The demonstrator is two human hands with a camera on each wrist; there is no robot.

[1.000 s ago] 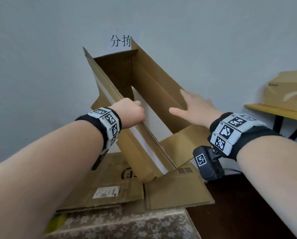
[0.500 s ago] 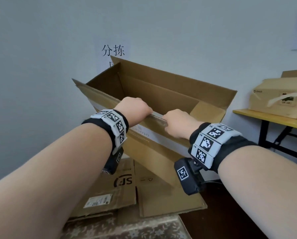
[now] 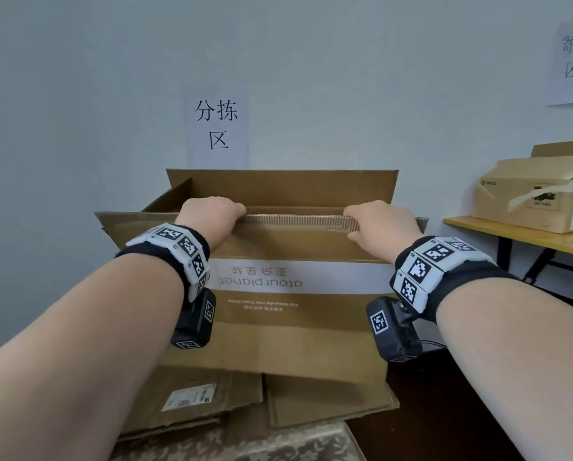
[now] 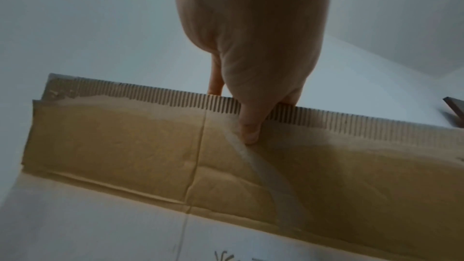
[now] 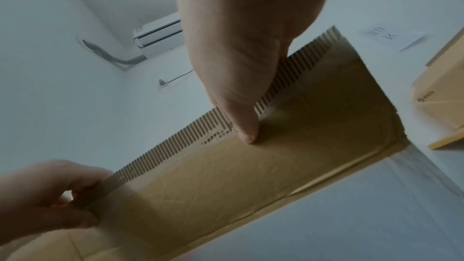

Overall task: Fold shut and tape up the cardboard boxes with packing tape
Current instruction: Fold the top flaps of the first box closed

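A large brown cardboard box (image 3: 288,314) with a white printed band stands open-topped in front of me, squared up. Its near flap (image 3: 295,222) points up, its corrugated edge facing me. My left hand (image 3: 212,214) grips that flap edge at the left, thumb (image 4: 248,126) on the outer face and fingers over the far side. My right hand (image 3: 378,221) grips the same edge at the right, thumb (image 5: 247,128) pressed on the outside. An old strip of clear tape (image 4: 271,176) crosses the flap (image 4: 175,146). The far flap (image 3: 278,184) stands upright. No tape roll is visible.
Flattened cardboard sheets (image 3: 195,394) lie under the box on a patterned surface (image 3: 278,444). A second cardboard box (image 3: 538,197) sits on a yellow-topped table (image 3: 518,237) at the right. Paper signs (image 3: 217,128) hang on the wall close behind.
The box has swung from a tilted, skewed shape into a squared upright one facing me. My right hand went from lying flat inside it to gripping the near flap edge, then slid right.
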